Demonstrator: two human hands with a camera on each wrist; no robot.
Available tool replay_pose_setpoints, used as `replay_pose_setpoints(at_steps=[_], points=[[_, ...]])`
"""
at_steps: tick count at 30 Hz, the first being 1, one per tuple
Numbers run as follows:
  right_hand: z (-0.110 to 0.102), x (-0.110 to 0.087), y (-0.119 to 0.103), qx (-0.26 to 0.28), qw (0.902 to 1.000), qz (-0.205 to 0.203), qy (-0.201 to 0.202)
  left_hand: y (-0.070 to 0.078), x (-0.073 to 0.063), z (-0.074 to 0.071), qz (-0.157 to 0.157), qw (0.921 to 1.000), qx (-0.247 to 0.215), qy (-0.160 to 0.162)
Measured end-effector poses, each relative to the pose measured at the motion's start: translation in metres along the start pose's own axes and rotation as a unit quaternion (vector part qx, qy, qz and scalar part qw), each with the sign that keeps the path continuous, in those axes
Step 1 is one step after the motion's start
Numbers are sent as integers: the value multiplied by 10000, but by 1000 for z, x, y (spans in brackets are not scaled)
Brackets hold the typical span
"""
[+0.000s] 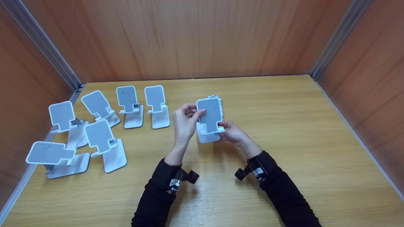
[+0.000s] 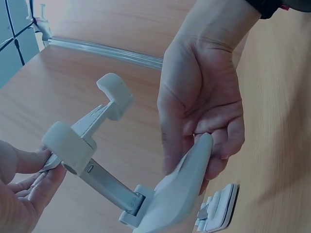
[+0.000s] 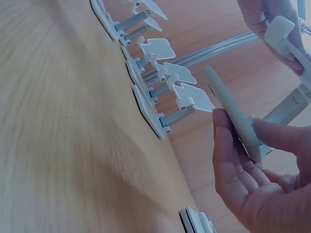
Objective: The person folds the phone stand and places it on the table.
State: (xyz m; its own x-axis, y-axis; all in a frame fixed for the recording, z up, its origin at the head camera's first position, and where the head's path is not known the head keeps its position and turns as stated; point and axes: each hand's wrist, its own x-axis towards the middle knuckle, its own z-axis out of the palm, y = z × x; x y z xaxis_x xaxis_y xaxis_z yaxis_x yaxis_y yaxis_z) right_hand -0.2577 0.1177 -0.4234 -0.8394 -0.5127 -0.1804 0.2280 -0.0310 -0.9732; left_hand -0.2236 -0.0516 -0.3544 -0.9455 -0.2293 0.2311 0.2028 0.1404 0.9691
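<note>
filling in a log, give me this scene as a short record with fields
held stand: white, opened out, lifted off the table
left hand: pinches its plate, thumb on the front
right hand: grips its base
other opened stands: six, white, on the table's left side
folded stand: lies on the table

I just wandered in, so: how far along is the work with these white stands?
Looks done: six unfolded stands at the left. In hand: the left hand and right hand hold a seventh stand, also unfolded. Apparently left: a seemingly folded stand lying beyond it.
</note>
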Motion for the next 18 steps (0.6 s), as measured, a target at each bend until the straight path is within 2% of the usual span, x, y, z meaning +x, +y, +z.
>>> replay_pose_setpoints(at_steps=[6, 12, 18], points=[[0, -3, 1, -149, 9995, -50, 257, 0, 0, 2, -156, 9995, -89, -275], [0, -6, -2, -72, 9984, -37, 565, 1, -5, 2, 47, 9976, -66, -684], [0, -7, -5, -106, 9966, -97, 805, 1, -9, 3, 191, 9947, 253, -977]])
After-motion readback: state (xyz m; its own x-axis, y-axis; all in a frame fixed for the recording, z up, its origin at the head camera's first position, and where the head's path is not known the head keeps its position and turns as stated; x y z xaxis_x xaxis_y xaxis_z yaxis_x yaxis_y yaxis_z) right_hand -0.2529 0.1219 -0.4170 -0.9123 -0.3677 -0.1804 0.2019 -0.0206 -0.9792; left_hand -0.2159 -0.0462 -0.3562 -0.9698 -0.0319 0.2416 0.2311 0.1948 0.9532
